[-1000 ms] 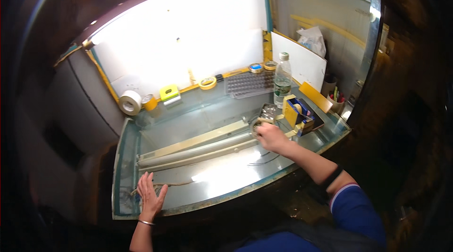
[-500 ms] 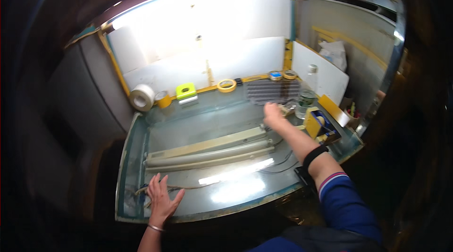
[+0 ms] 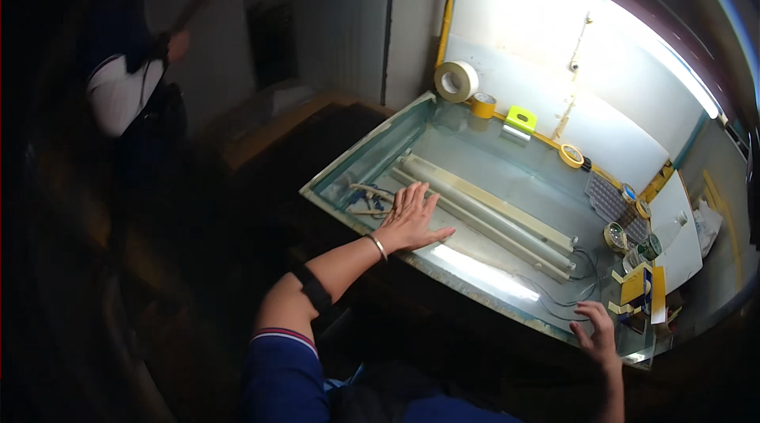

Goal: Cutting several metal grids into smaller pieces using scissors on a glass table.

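In the head view, the left hand (image 3: 410, 221) is being held palm down with fingers spread over the front edge of the glass-topped surface (image 3: 507, 165), toward its front left corner; nothing is being gripped, and whether the glass is being touched cannot be told. The arm is perhaps being steadied there. A fluorescent tube (image 3: 488, 214) is lying just beyond those fingertips, aligned roughly with the front edge, and a pale cord (image 3: 370, 189) is lying just beside them, nearer the left edge.

The right hand (image 3: 595, 334) is being held at the front edge near the front right corner, fingers loosely curled and apparently empty. A yellow tape dispenser (image 3: 636, 288) is standing close by on its right, probably being kept within easy reach; thin dark wires (image 3: 590, 264) are trailing from the tube's right end toward that hand.

Along the back edge, a large white tape roll (image 3: 469, 90), a yellow tape roll (image 3: 483, 108) and a lime-green plastic device (image 3: 514, 123) are being kept, presumably so that the middle is being left for work. A grey dimpled tray (image 3: 609, 201) is lying toward the back right corner.
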`<state>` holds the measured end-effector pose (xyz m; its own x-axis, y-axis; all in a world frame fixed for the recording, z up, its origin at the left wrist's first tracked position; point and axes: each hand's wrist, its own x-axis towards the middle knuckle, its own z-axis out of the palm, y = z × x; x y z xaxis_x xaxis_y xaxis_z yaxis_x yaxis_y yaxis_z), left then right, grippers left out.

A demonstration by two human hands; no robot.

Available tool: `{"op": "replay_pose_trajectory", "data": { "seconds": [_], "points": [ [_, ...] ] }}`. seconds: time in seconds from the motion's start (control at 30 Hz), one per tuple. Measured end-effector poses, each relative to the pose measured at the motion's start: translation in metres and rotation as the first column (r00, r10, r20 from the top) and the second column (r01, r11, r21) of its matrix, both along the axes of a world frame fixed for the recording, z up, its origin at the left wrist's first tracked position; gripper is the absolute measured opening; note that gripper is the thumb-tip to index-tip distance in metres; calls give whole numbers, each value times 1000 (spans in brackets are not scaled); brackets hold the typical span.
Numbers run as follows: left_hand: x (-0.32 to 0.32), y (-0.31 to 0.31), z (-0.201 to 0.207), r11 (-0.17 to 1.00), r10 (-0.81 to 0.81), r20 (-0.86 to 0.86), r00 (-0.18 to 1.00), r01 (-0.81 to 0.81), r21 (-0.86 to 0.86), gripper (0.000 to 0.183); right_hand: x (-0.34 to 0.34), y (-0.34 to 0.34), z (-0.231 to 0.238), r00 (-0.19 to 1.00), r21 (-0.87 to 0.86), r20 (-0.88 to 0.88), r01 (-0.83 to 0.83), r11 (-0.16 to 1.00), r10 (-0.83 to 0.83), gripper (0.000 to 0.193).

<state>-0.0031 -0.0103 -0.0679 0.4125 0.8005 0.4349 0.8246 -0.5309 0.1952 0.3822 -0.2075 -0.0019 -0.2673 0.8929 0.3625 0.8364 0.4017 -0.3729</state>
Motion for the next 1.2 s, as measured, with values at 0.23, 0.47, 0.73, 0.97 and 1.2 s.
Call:
{"op": "replay_pose_trajectory", "data": {
  "seconds": [0.23,0.47,0.73,0.97,1.2],
  "points": [
    [8,-3,4,993,78,-72,994,-84,-88,81,52,-34,-84,909,511,-32,372,775,-416,20],
    [9,-5,-1,986,165,-24,986,-165,3,78,58,-32,-115,878,709,-64,375,597,-474,24],
    [17,-4,1,988,154,-19,988,-154,-16,78,66,-34,-122,830,738,-49,405,540,-555,24],
    [-1,-12,-2,982,187,-35,982,-188,-32,77,78,-35,-153,833,793,83,276,542,-547,37],
    [37,24,-10,970,-20,0,1000,19,243,65,61,-55,-113,812,752,30,366,547,-584,33]
  ]
}}
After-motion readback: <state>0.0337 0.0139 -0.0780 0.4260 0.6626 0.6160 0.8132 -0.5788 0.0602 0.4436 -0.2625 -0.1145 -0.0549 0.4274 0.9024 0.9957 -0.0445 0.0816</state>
